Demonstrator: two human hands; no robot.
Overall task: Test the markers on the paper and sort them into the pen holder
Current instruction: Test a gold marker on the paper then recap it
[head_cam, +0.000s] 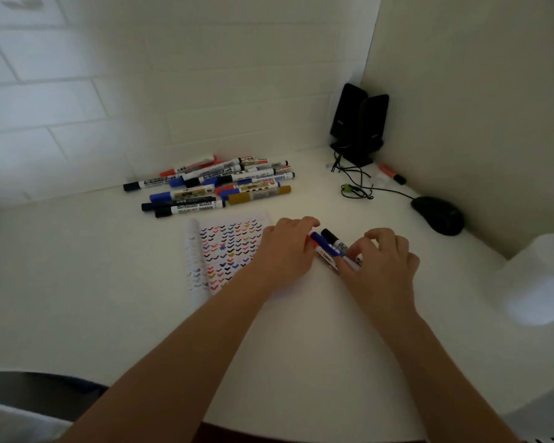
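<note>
Both forearms reached forward over the white bench (301, 362), the left hand (288, 247) palm-down with fingers curled round the cap ends of a bundle of markers (328, 245) lying just right of the paper (231, 247), the right hand (384, 260) pinching their barrels with bent fingertips

Pile of markers (218, 187): capped, black, blue, red, one gold, lying flat behind the paper (229, 247). Paper flat, rows of coloured ticks. Three markers (328, 246) bunched just right of it: red, blue, black.
</note>
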